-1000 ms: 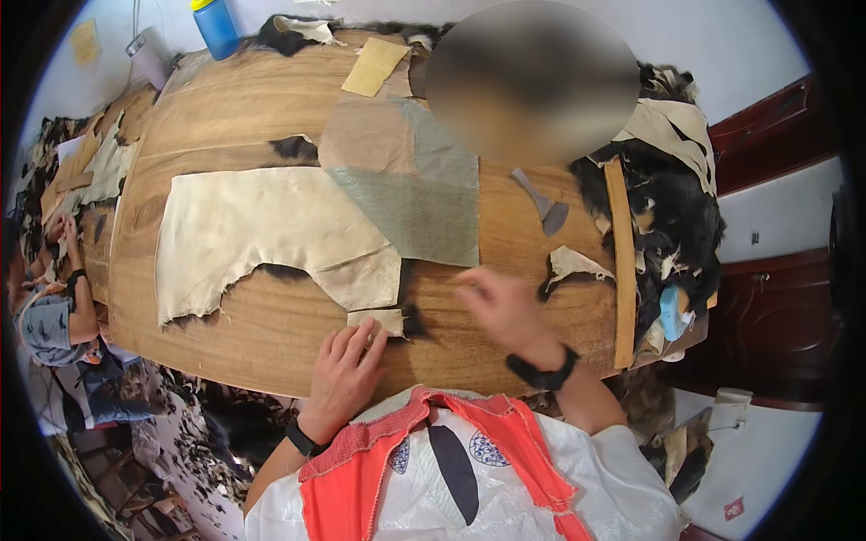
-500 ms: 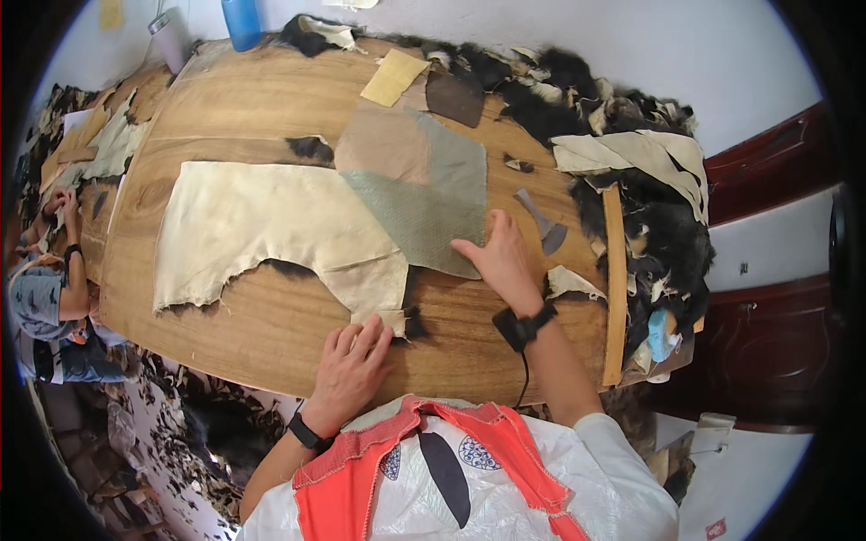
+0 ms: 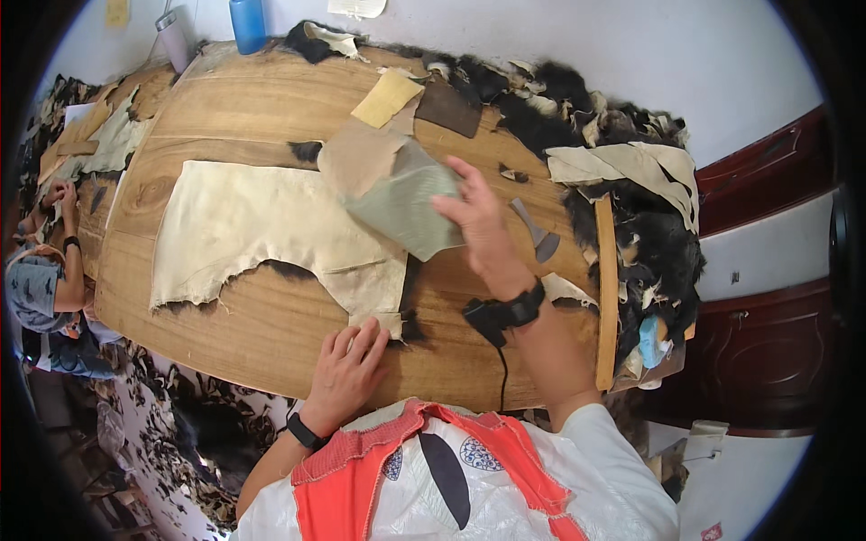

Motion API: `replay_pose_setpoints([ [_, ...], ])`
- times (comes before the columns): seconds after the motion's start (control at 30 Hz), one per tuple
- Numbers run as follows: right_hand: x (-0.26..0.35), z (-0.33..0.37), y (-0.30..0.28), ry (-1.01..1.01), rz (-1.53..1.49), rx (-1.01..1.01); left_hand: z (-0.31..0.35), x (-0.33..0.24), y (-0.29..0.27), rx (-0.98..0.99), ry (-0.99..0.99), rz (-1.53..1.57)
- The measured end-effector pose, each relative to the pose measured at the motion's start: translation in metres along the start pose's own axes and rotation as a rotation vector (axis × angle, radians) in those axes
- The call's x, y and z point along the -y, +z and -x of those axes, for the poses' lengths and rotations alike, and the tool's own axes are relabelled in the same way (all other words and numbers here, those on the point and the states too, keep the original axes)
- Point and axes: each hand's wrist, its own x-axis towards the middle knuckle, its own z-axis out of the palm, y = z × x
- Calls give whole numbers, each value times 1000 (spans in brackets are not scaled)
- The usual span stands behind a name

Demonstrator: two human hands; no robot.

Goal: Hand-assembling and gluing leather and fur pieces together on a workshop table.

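My right hand (image 3: 478,225) grips the right edge of a grey-green sheet of hide (image 3: 397,209) and lifts it off the wooden table (image 3: 271,99). A tan piece (image 3: 359,155) is joined to that sheet on its far side. My left hand (image 3: 347,370) lies flat at the near table edge, fingers on the small bottom flap (image 3: 377,320) of a large cream hide (image 3: 262,230) spread skin side up, black fur showing at its rim.
A flat grey blade tool (image 3: 537,233) and a long wooden strip (image 3: 604,279) lie right of my hand. Black fur scraps and cream hides (image 3: 631,162) pile at the right. A blue bottle (image 3: 245,22) stands at the back. Another person (image 3: 45,270) works at far left.
My right hand moved from the near table to the grey-green sheet, took its right edge and raised it, folding it leftward. My left hand stayed put.
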Motion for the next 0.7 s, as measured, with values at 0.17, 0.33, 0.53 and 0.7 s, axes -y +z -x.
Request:
replay_pose_setpoints([
  [0.17, -2, -9, 77, -443, 430, 416, -4, -2, 0, 6, -2, 6],
  [0.33, -21, 22, 77, -319, 908, 990, 2, 0, 0, 0, -11, -10],
  [0.53, -27, 58, 17, -196, 844, 997, 8, -2, 8, -40, -6, -4],
  [0.7, -55, 60, -11, -217, 766, 1016, 15, 1, 4, 105, -60, 89],
])
